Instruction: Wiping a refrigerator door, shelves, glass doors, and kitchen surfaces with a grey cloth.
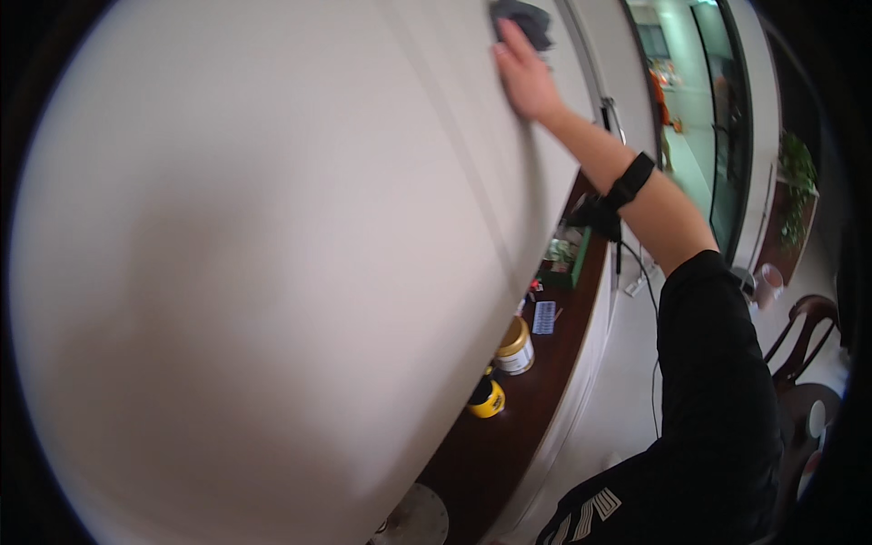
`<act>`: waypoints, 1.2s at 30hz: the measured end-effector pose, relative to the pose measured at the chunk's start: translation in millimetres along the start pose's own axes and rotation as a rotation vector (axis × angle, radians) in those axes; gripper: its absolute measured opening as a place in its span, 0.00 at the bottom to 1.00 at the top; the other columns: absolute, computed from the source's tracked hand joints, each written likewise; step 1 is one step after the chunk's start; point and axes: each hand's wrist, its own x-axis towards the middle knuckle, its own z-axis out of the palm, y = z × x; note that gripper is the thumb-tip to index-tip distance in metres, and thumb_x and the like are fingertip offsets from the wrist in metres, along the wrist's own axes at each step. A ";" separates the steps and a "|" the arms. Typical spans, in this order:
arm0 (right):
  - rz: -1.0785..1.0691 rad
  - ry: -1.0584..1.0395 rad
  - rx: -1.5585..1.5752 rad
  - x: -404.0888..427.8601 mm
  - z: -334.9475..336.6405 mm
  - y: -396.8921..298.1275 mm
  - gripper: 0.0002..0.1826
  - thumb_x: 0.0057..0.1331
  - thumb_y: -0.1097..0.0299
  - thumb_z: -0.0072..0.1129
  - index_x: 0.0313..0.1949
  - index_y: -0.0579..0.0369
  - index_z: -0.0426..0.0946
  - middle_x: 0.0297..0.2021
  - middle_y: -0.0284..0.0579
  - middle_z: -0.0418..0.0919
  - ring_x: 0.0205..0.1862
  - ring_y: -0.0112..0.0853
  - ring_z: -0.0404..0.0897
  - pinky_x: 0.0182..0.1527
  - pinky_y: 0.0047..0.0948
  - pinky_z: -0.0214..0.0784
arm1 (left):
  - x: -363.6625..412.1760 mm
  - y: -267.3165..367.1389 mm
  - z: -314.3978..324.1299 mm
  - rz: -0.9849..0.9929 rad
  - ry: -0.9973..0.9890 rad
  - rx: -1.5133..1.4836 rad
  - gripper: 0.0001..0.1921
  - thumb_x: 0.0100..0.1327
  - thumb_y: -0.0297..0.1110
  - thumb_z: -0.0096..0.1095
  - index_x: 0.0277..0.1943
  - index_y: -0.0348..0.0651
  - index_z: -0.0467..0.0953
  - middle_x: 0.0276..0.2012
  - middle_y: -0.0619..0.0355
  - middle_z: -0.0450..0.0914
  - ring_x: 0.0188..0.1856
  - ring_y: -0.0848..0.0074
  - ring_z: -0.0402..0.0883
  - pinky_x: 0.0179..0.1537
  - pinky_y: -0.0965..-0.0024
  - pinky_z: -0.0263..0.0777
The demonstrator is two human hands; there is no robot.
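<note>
My right hand (530, 83) reaches up across a large white panel (286, 225), its fingers on a dark grey cloth (523, 24). The cloth is bunched against the panel near the top of the view, and the hand is slightly blurred. A black strap with a dark device (599, 214) is fastened around my right forearm. Faint straight lines run down the panel, and a soft shadow falls beside the hand. My left hand is out of view.
Below the panel's slanting lower edge runs a dark wooden counter (470, 463). It bears a gold-lidded jar (516, 354), a yellow-and-black container (488, 402), a pill-pack-like sheet (543, 317), a green box (564, 276) and a clear round lid (419, 514). A wooden chair (807, 327) stands right. A person (661, 102) shows beyond the doorway.
</note>
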 end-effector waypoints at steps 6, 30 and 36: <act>-0.242 -0.053 -0.132 -69.7 -68.2 24.8 0.26 0.62 0.65 0.51 0.59 0.60 0.65 0.56 0.61 0.67 0.57 0.50 0.67 0.57 0.44 0.58 | 3.9 344.1 210.1 0.652 -0.362 0.865 0.20 0.60 0.26 0.58 0.55 0.37 0.70 0.50 0.48 0.74 0.50 0.60 0.75 0.51 0.66 0.69; 1.469 -0.686 -0.592 -403.8 -377.4 249.1 0.10 0.57 0.67 0.52 0.37 0.47 0.80 0.31 0.46 0.79 0.33 0.42 0.79 0.36 0.40 0.72 | 234.7 650.8 633.4 1.652 -1.425 0.716 0.28 0.62 0.44 0.51 0.61 0.38 0.59 0.52 0.38 0.70 0.42 0.61 0.77 0.40 0.64 0.76; 1.874 -0.224 -0.998 -501.1 -537.2 155.7 0.14 0.57 0.59 0.55 0.42 0.45 0.81 0.36 0.53 0.80 0.39 0.45 0.80 0.45 0.36 0.72 | 254.9 670.9 694.9 1.733 -1.502 0.591 0.27 0.62 0.42 0.52 0.60 0.38 0.60 0.51 0.38 0.70 0.42 0.61 0.77 0.40 0.65 0.76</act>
